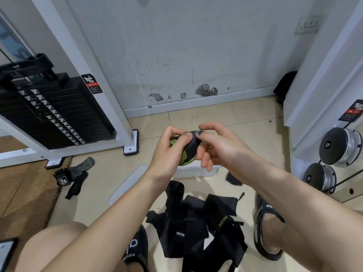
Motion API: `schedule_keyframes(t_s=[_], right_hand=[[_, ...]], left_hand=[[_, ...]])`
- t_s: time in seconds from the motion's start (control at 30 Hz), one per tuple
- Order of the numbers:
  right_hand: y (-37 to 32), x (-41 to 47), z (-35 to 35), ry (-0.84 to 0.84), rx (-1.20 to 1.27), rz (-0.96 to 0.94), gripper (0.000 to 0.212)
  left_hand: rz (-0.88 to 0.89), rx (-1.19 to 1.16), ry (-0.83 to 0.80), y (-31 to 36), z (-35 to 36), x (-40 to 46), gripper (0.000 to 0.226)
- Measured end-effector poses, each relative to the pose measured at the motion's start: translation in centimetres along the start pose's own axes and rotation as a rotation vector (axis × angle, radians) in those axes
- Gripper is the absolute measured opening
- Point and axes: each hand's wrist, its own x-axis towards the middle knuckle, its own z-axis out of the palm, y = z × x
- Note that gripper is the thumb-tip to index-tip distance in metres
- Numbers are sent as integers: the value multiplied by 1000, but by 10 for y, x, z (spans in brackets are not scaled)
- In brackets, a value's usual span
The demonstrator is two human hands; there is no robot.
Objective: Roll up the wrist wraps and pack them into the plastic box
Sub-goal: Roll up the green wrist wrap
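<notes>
Both the left hand (169,148) and right hand (218,148) pinch a green-and-black wrap (186,148), hiding the white box (194,171) beneath; black wraps (196,222) lie nearer.

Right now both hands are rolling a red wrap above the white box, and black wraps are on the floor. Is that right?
Not quite: the wrap is green and black, not red, as the head view shows. The left hand and right hand do hold it above the white box, and the black wraps lie on the floor.
</notes>
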Motion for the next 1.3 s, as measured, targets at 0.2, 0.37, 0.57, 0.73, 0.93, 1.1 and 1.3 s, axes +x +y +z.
schedule_keyframes(t_s=[0.2, 0.37, 0.57, 0.73, 0.93, 1.1, 1.3], right_hand=[[10, -9, -20, 114, -646, -51, 32], [30, -22, -35, 92, -534, 60, 31], [71, -32, -48, 178, -152, 160, 25], [100, -25, -80, 68, -91, 304, 21], [123, 12, -103, -107, -524, 197, 65], [177, 65, -140, -53, -852, 170, 58], [246, 118, -214, 167, -1223, 422, 47]], left_hand=[[-79, 11, -102, 1, 11, 1, 18], [-134, 58, -233, -9, 28, 1, 30], [-236, 145, -338, -32, 56, 4, 19], [-287, 277, -478, -58, 67, 9, 19], [-379, 471, -452, -92, 90, 51, 29], [-538, 371, -365, -147, 120, 87, 34], [-448, 707, -579, -236, 132, 104, 51]])
